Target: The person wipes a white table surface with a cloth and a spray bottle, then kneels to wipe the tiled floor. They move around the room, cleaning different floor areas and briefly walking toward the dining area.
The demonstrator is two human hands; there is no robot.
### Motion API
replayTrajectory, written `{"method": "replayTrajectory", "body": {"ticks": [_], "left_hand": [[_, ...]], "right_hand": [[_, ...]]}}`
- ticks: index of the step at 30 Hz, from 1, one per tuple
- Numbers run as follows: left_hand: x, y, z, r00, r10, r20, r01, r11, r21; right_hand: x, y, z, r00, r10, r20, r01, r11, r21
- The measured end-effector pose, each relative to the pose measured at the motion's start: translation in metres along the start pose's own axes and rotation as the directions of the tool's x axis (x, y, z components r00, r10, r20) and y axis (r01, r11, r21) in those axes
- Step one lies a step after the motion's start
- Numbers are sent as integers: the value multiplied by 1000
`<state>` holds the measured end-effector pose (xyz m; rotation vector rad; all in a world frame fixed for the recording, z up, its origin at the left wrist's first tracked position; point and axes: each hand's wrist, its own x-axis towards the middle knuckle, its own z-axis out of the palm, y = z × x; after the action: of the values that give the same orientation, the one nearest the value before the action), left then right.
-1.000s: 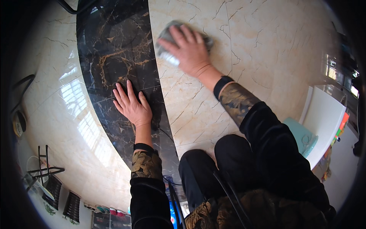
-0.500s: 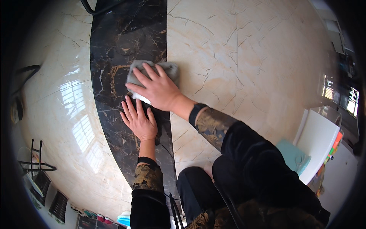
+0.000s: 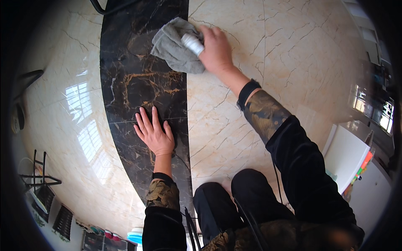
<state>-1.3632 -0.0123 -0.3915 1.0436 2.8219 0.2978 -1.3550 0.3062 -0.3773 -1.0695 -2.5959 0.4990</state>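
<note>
At the far left, a black bent frame (image 3: 31,79) shows at the rim, and below it a dark-legged chair (image 3: 39,171) stands near a dark woven container-like shape (image 3: 63,221); what that holds, I cannot tell. Along the lower edge sits a light blue basin (image 3: 135,235), cut off by the frame, its contents hidden.

Next comes the dark marbled band (image 3: 138,94) of the floor. The left hand (image 3: 155,136) lies palm down on it, fingers spread, holding nothing; it has stayed put over the last half second.

Farther up, the grey cloth (image 3: 176,48) lies over the seam between the dark band and the pale tiles (image 3: 293,83). It has shifted away from the left hand, where it was under a flat right palm. Now the right hand (image 3: 215,50), slightly blurred, pinches the cloth's right edge, and a white-wrapped shape, probably the thumb, rests over the folds. With most of the cloth spread out to the left of the fingers, it looks gathered for handling rather than pressed under the palm. Whether all of it touches the floor is unclear.

On the right stands a white cabinet (image 3: 345,152) with coloured items along its edge; its inside cannot be seen. Beside it, only a sliver of a teal container (image 3: 331,176) shows past the sleeve, contents hidden.
</note>
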Motion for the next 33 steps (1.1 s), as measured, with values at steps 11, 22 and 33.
{"method": "replayTrajectory", "body": {"ticks": [11,22,33], "left_hand": [[0,0,0,999,-31,10,32,999,-24],[0,0,-2,999,-39,-5,39,998,-46],[-1,-1,-2,999,-37,-25,36,998,-58]], "right_hand": [[-10,-36,-11,916,351,195,-358,492,794],[-14,-53,-183,968,227,-110,13,391,920],[-23,-20,-211,989,69,-130,52,665,745]]}}
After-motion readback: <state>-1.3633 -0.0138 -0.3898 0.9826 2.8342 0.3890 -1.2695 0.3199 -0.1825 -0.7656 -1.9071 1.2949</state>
